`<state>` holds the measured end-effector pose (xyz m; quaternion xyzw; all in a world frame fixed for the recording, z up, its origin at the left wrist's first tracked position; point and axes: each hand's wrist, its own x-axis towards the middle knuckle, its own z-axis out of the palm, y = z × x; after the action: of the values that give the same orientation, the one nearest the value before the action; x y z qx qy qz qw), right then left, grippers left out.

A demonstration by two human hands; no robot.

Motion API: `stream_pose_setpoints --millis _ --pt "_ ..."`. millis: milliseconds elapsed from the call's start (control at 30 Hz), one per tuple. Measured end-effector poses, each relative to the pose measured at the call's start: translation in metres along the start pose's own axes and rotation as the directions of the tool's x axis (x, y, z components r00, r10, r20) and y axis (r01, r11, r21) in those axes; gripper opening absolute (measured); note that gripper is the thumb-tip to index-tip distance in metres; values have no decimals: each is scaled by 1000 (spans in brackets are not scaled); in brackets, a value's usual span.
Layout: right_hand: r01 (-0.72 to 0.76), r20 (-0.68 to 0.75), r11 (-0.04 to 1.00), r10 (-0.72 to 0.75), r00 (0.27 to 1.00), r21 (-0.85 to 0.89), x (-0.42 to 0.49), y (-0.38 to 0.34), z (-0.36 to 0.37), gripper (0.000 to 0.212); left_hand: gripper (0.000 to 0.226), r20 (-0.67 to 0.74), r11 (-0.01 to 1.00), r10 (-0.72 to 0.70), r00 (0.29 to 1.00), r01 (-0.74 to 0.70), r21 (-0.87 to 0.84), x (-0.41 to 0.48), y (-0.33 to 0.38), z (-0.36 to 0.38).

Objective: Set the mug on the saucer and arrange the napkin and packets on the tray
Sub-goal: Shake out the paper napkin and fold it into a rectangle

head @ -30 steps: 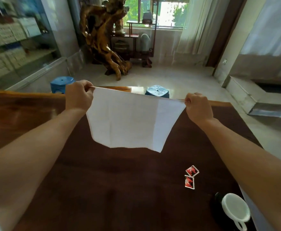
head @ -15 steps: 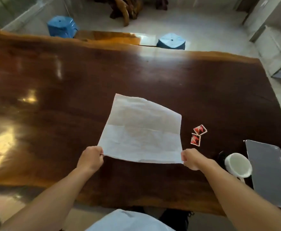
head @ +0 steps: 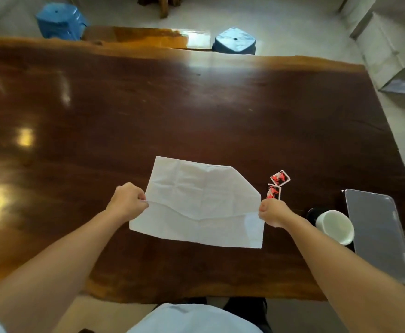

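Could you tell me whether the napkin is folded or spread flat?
Mid-fold: the left hand and right hand pinch the napkin along a crease across its width.

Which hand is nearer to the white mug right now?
Right. The right hand pinches the napkin just left of the mug; the left hand grips the napkin's opposite edge, much farther away.

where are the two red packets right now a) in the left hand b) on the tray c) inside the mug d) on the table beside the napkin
d: both packets lie on the table just right of the napkin, beyond the right hand that pinches its edge.
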<state>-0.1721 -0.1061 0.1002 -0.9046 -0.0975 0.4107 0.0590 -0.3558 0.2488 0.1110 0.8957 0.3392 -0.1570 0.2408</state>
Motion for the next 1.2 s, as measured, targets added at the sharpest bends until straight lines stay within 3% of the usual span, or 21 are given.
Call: stream_pose_setpoints --millis 67,100,167,233,300,433,533,667,800,900,967,1067,1200 --pt "-48 -65 964 67 996 263 8 4 -4 23 12 -28 997 -29 999 27 -76 16 12 -6" --pt "-83 -77 895 129 989 439 11 7 -5 23 11 -44 989 -69 997 62 -131 23 18 -9" --pt "-130 -45 661 241 970 739 15 10 -5 12 10 -67 956 -149 987 126 -264 38 26 -13" --pt "-126 -20 511 270 963 850 19 11 -11 13 10 -79 910 -180 980 136 -391 52 32 -20" --pt "-72 -61 476 259 964 876 25 8 -29 13 8 -110 843 -196 975 110 -526 66 41 -39" --pt "170 -287 477 183 940 862 35 -15 -107 10 2 -223 659 -156 962 -67 -749 85 78 -102" --pt "352 -444 419 144 884 837 31 -40 -171 12 13 -315 579 -100 944 -203 -790 93 102 -154" --pt "527 -587 344 95 804 777 8 -67 -231 11 4 -433 467 -79 898 -350 -812 91 123 -214" --pt "649 -682 273 38 731 710 -20 -85 -258 8 3 -532 327 -31 846 -494 -806 75 127 -250" --pt "697 -717 218 18 697 683 -32 -89 -253 10 18 -577 295 -3 817 -550 -781 58 111 -253" --pt "696 -710 192 3 704 692 -34 -89 -236 10 22 -576 288 27 817 -558 -778 47 96 -246" --pt "630 -639 179 -8 769 756 -26 -81 -188 12 9 -479 314 -34 877 -445 -838 32 67 -213" --pt "437 -472 322 36 881 840 -1 -58 -94 13 23 -250 338 -186 950 -176 -924 13 15 -125"
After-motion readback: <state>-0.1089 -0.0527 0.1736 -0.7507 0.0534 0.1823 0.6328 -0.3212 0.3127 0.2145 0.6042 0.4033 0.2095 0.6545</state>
